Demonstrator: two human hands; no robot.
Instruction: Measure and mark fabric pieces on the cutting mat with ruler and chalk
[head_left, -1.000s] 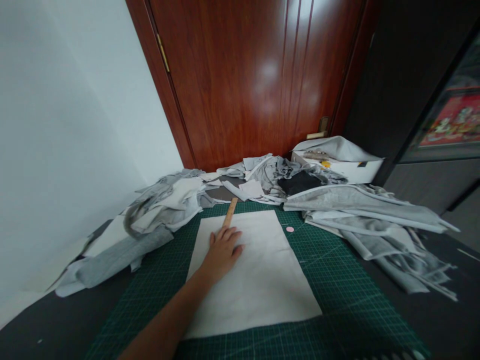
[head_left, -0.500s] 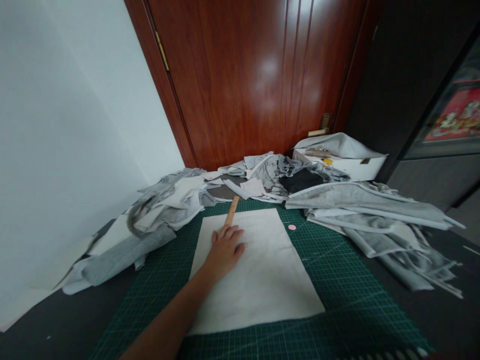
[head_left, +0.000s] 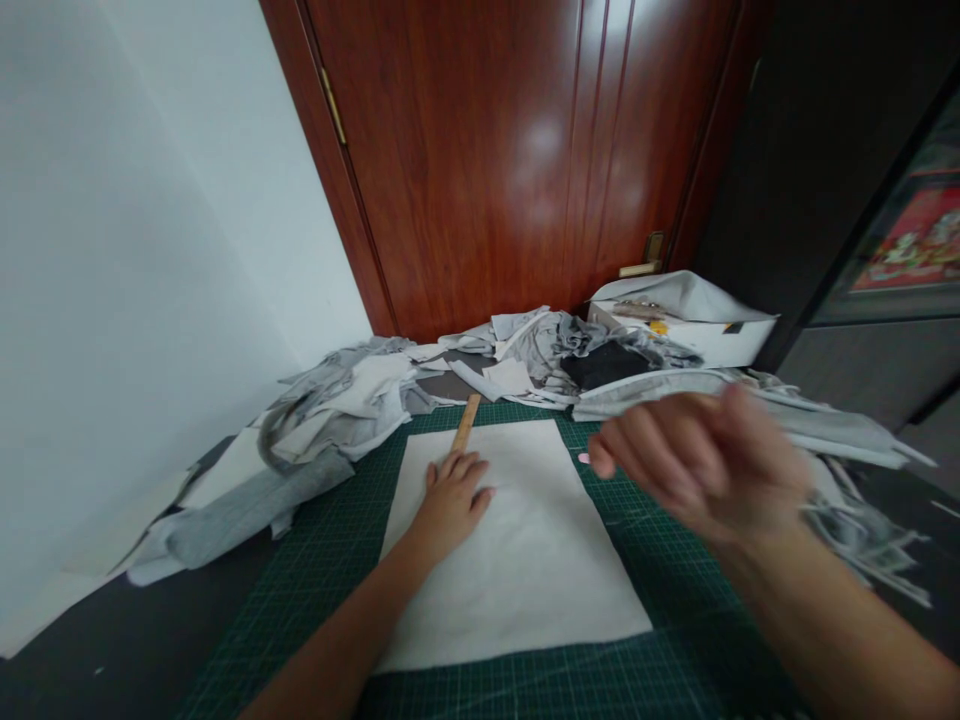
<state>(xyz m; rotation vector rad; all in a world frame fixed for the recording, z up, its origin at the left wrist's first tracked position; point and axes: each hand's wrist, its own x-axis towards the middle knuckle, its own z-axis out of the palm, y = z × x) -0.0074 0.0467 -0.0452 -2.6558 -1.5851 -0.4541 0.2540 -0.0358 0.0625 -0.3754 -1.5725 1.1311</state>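
A white rectangle of fabric (head_left: 525,560) lies flat on a green cutting mat (head_left: 675,600). My left hand (head_left: 448,500) rests open on its upper left part, fingers flat, touching the near end of a wooden ruler (head_left: 466,423) that pokes out past the fabric's top edge. My right hand (head_left: 697,455) hovers above the mat's right side, blurred by motion, fingers loosely curled. It hangs just over a small pink disc (head_left: 583,457) on the mat and appears to hold nothing.
Grey and white fabric scraps (head_left: 330,410) are heaped along the mat's left, back and right sides (head_left: 825,430). A white box (head_left: 697,320) stands by a wooden door (head_left: 510,160). A white wall runs along the left.
My right hand has come into view from the right and now hangs over the mat near the pink disc. My left hand stays put on the fabric and ruler.
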